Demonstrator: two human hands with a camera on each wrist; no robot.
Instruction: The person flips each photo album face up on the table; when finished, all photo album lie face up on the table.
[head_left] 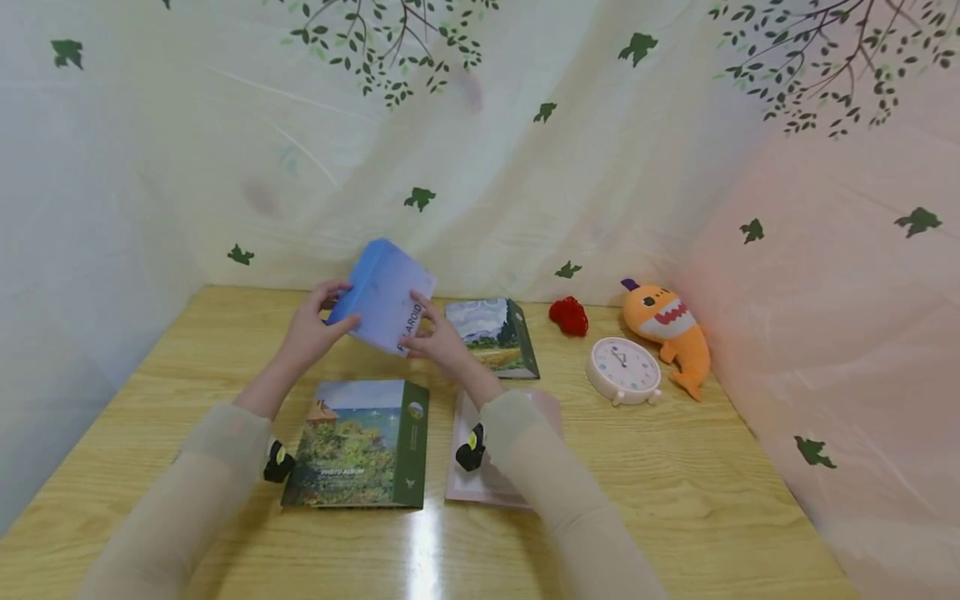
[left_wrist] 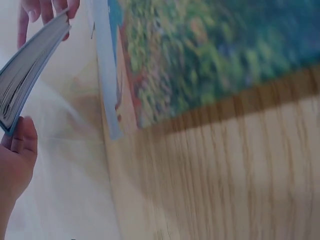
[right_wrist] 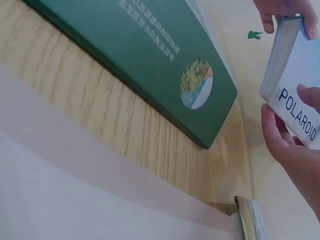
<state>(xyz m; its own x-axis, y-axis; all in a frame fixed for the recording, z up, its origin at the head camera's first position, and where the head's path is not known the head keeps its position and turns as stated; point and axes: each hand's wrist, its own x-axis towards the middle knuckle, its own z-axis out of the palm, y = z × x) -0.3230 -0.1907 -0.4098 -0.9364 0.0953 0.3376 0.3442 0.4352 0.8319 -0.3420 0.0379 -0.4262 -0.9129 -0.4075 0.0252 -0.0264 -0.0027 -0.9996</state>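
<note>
Both hands hold up a small blue-and-white photo album point(head_left: 384, 287) lettered POLAROID above the far part of the table. My left hand point(head_left: 311, 329) grips its blue side, thumb toward the near corner. On the lettered side, my right hand point(head_left: 444, 343) pinches the edge, with its thumb on the cover in the right wrist view. Page edges of the album point(left_wrist: 32, 70) show in the left wrist view. Below the hands lies a green-spined photo album point(head_left: 352, 442) with a painted seaside cover. A pale pink album point(head_left: 487, 485) lies partly under my right forearm.
Behind the right hand lies another green-spined album point(head_left: 487, 327) with a landscape cover. Further right are red yarn point(head_left: 568, 317), a round white clock point(head_left: 624, 368) and an orange shark plush point(head_left: 667, 321) beside the curtain. A leaf-patterned curtain point(head_left: 495, 208) borders the wooden table point(head_left: 675, 500).
</note>
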